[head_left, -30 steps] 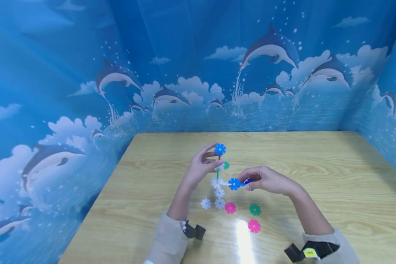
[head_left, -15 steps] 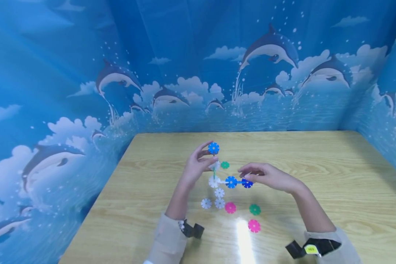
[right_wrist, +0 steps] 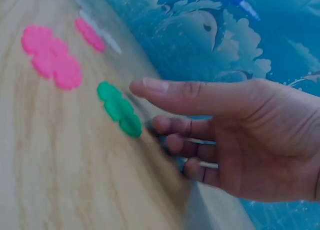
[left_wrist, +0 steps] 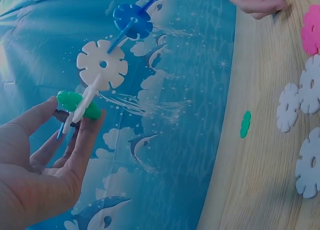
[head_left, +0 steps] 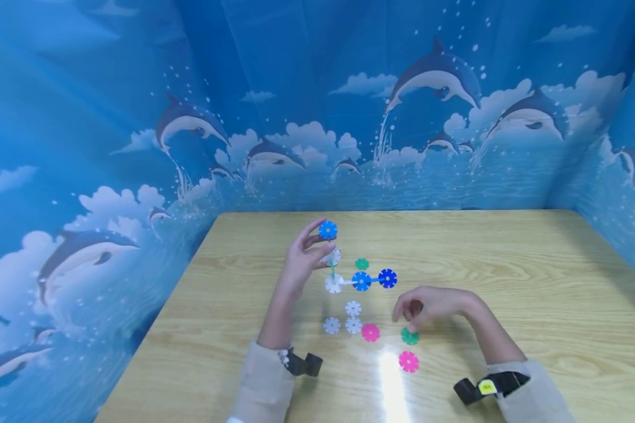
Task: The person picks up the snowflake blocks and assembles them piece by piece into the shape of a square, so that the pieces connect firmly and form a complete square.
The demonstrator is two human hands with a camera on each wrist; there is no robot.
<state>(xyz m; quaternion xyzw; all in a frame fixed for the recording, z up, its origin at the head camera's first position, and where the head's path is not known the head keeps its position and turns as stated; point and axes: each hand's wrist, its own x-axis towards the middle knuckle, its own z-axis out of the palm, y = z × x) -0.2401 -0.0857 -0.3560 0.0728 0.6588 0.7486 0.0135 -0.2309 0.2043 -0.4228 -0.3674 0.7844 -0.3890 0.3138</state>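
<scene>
My left hand (head_left: pixel 299 261) holds up a branching chain of slotted plastic snowflake discs. At its top is a blue disc (head_left: pixel 328 230); lower down, a white disc (head_left: pixel 334 284) links sideways to a mid-blue disc (head_left: pixel 361 281) and a dark-blue disc (head_left: pixel 387 278). In the left wrist view, the fingers and thumb pinch the chain around a green disc (left_wrist: pixel 90 108), partly hiding the discs there. My right hand (head_left: pixel 438 305) hovers low with bent fingers and nothing in them. Its thumb is close to a flat green disc (right_wrist: pixel 119 108) on the table.
Loose discs lie on the wood-grain table (head_left: pixel 487 247): a pink disc (head_left: pixel 408 362) nearest me, another pink disc (head_left: pixel 370 332), several white discs (head_left: pixel 353 325), and a small green disc (head_left: pixel 362 264) farther back. A blue dolphin-print curtain (head_left: pixel 317 106) surrounds the table's back and sides.
My right hand has let go of the dark-blue end of the chain and moved down toward me to the green disc. My left hand has carried the chain left and slightly up.
</scene>
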